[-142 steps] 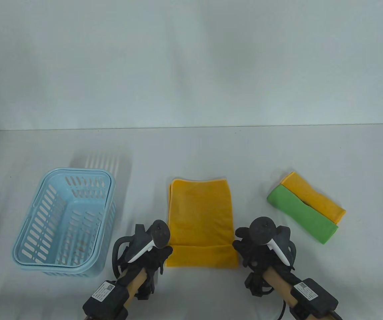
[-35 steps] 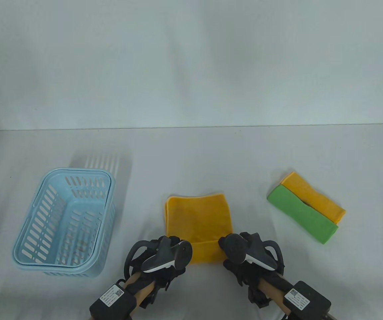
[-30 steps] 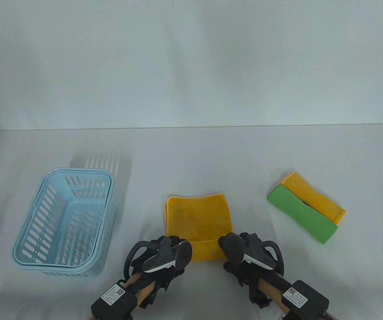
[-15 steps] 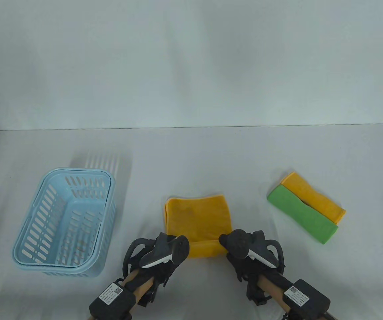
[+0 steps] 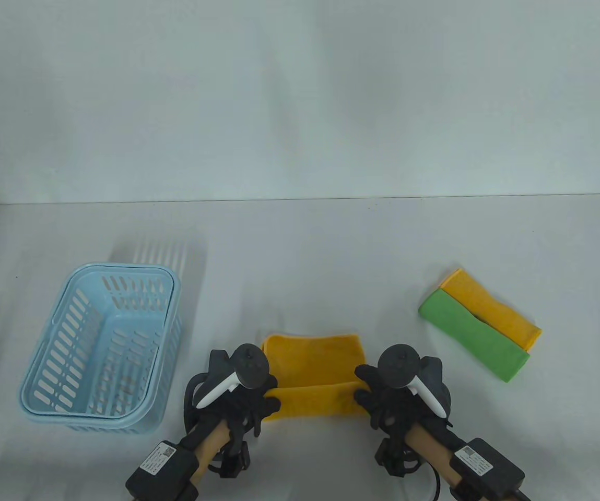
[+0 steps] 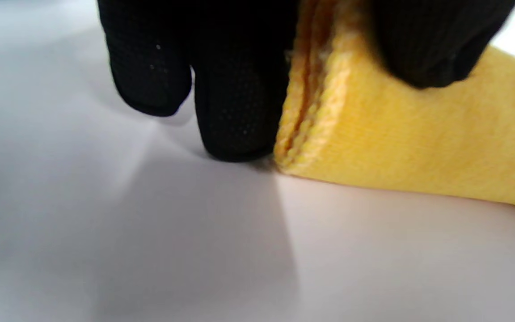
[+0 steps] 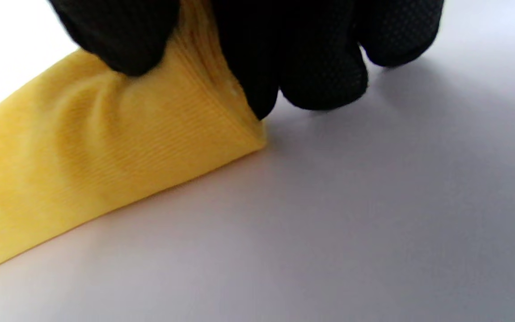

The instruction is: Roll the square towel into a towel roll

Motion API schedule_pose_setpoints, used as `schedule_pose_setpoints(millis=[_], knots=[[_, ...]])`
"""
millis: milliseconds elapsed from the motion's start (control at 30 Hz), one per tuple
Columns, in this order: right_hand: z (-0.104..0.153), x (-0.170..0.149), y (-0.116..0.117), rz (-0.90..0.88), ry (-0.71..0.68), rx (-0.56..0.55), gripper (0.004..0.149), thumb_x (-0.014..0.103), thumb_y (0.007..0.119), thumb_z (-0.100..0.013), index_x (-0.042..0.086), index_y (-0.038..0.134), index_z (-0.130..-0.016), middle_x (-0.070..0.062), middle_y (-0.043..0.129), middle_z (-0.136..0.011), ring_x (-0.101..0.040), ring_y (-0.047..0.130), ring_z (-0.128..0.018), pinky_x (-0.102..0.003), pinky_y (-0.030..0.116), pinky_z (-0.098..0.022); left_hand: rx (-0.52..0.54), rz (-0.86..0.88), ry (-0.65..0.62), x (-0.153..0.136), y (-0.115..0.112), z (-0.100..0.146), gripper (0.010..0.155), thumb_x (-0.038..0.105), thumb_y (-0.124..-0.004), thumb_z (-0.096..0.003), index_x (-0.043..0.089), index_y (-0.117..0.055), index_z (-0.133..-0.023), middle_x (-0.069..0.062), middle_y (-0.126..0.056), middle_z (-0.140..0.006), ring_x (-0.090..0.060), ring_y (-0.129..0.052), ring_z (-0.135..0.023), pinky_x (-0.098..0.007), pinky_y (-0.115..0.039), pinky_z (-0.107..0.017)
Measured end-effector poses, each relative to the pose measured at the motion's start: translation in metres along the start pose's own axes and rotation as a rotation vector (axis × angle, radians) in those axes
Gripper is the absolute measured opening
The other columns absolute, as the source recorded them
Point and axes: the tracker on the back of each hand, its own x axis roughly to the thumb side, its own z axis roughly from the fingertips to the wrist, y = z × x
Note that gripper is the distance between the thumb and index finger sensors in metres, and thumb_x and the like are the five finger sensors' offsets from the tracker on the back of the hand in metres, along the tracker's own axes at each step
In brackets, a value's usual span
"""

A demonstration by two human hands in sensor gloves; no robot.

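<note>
The yellow towel (image 5: 313,376) lay on the bench (image 5: 300,245) between the two hands, with its rolled near part standing up like a low wall and the flat rest stretching away beyond the fingers. The left hand (image 5: 242,399) was clamped on the left end of this roll: in the left wrist view the thumb pressed the cloth from one side and the fingers (image 6: 235,103) closed on the other side, just where the layered edge showed. The right hand (image 5: 391,396) pinched the right end in the same way, its fingertips (image 7: 320,67) reaching down beside the corner to the bench. I think both ends were held at once so that the roll would stay even and tight and would not open. The work seemed about half done, because flat cloth remained beyond the hands. A blue basket (image 5: 101,344) stood well to the outside of the left hand, and a green towel (image 5: 472,334) and another yellow towel (image 5: 493,308) lay folded beyond the right hand, untouched.
</note>
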Motion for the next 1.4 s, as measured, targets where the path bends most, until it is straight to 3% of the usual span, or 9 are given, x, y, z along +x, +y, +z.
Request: schedule_pose_setpoints(millis=[133, 533, 667, 800, 867, 967, 1100, 1400], knots=[[-0.005, -0.007, -0.003, -0.034, 0.040, -0.049, 0.064, 0.051, 0.077, -0.032, 0.031, 0.064, -0.091, 0.004, 0.091, -0.068, -0.024, 0.089, -0.061, -0.051, 0.069, -0.058, 0.078, -0.084, 0.056, -0.002, 0.000, -0.002, 0.071, 0.056, -0.073, -0.0362, 0.028, -0.064, -0.101, 0.007, -0.086, -0.086, -0.019, -0.097, -0.069, -0.048, -0.076, -0.064], [-0.005, -0.012, -0.017, -0.078, 0.034, -0.086, 0.067, 0.053, 0.077, -0.032, 0.031, 0.062, -0.093, 0.003, 0.087, -0.080, -0.028, 0.086, -0.073, -0.054, 0.068, -0.060, 0.149, -0.072, 0.071, -0.008, 0.008, 0.001, 0.078, 0.060, -0.073, -0.0339, 0.029, -0.058, -0.104, 0.003, -0.076, -0.100, -0.023, -0.090, -0.084, -0.050, -0.072, -0.068], [0.001, -0.005, -0.019, -0.059, -0.006, -0.117, 0.068, 0.053, 0.078, -0.031, 0.032, 0.060, -0.094, 0.002, 0.084, -0.084, -0.029, 0.083, -0.078, -0.054, 0.066, -0.062, 0.190, -0.123, 0.042, -0.001, 0.012, 0.006, 0.080, 0.062, -0.075, -0.0327, 0.030, -0.058, -0.104, 0.003, -0.074, -0.102, -0.024, -0.088, -0.086, -0.051, -0.072, -0.068], [0.012, 0.009, -0.019, 0.003, -0.116, -0.129, 0.071, 0.051, 0.079, -0.031, 0.034, 0.054, -0.095, 0.003, 0.069, -0.097, -0.030, 0.069, -0.091, -0.055, 0.059, -0.067, 0.240, -0.148, -0.016, 0.009, 0.016, 0.017, 0.081, 0.061, -0.075, -0.0326, 0.031, -0.054, -0.105, 0.004, -0.070, -0.104, -0.024, -0.085, -0.089, -0.051, -0.070, -0.069], [0.017, 0.020, -0.014, 0.066, -0.220, -0.080, 0.071, 0.047, 0.081, -0.032, 0.035, 0.051, -0.096, 0.005, 0.059, -0.102, -0.029, 0.060, -0.097, -0.057, 0.053, -0.070, 0.206, -0.160, -0.129, 0.018, 0.014, 0.021, 0.078, 0.058, -0.075, -0.0336, 0.035, -0.052, -0.105, 0.005, -0.064, -0.106, -0.023, -0.078, -0.094, -0.051, -0.067, -0.071], [0.022, 0.030, -0.005, 0.165, -0.263, -0.055, 0.067, 0.042, 0.082, -0.033, 0.035, 0.055, -0.094, 0.006, 0.058, -0.102, -0.029, 0.058, -0.098, -0.057, 0.052, -0.071, 0.165, -0.252, -0.202, 0.029, 0.006, 0.024, 0.074, 0.055, -0.076, -0.0338, 0.037, -0.055, -0.102, 0.006, -0.060, -0.106, -0.022, -0.074, -0.095, -0.050, -0.064, -0.073], [0.021, 0.033, 0.007, 0.271, -0.266, -0.047, 0.066, 0.042, 0.082, -0.033, 0.035, 0.056, -0.093, 0.007, 0.058, -0.102, -0.029, 0.057, -0.099, -0.057, 0.051, -0.071, 0.162, -0.380, -0.190, 0.035, -0.004, 0.020, 0.074, 0.054, -0.077, -0.0334, 0.036, -0.055, -0.102, 0.006, -0.059, -0.107, -0.022, -0.073, -0.096, -0.050, -0.064, -0.074], [0.014, 0.028, 0.019, 0.380, -0.242, -0.017, 0.075, 0.051, 0.081, -0.031, 0.036, 0.049, -0.097, 0.008, 0.052, -0.106, -0.030, 0.053, -0.102, -0.058, 0.049, -0.072, 0.110, -0.391, -0.154, 0.032, -0.016, 0.008, 0.080, 0.054, -0.076, -0.0344, 0.035, -0.044, -0.105, 0.006, -0.048, -0.111, -0.022, -0.062, -0.103, -0.050, -0.059, -0.077]])
